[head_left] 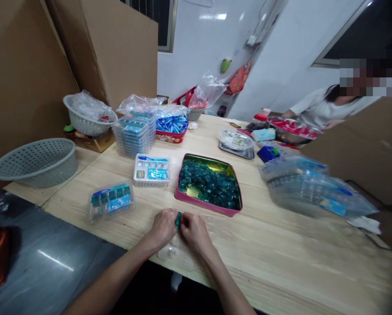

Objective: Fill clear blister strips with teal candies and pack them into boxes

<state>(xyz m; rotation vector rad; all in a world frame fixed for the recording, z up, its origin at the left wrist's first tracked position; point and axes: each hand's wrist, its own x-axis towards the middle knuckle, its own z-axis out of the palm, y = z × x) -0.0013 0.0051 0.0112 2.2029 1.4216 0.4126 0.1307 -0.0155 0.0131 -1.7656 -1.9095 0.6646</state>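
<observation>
Close to the table's front edge, my left hand (164,227) and my right hand (195,231) meet with fingers closed. Between their fingertips shows a small dark-green glossy piece (178,219), pinched from both sides; its exact kind is too small to make out. Clear plastic (169,250) lies on the table under my hands. Just beyond them is a pink-sided tin (208,206) with a gold inside, holding many loose dark-green pieces (209,181). To the left, one clear tray (152,170) holds a blue pen and a blue packet; another tray (111,201) also contains green pieces.
Stacked clear trays (133,135) stand at back left beside a red container (171,136) of blue items. Grey baskets (34,164) line the left. More filled trays (314,188) lie at right. A co-worker (330,105) sits at far right by a metal bowl (292,136).
</observation>
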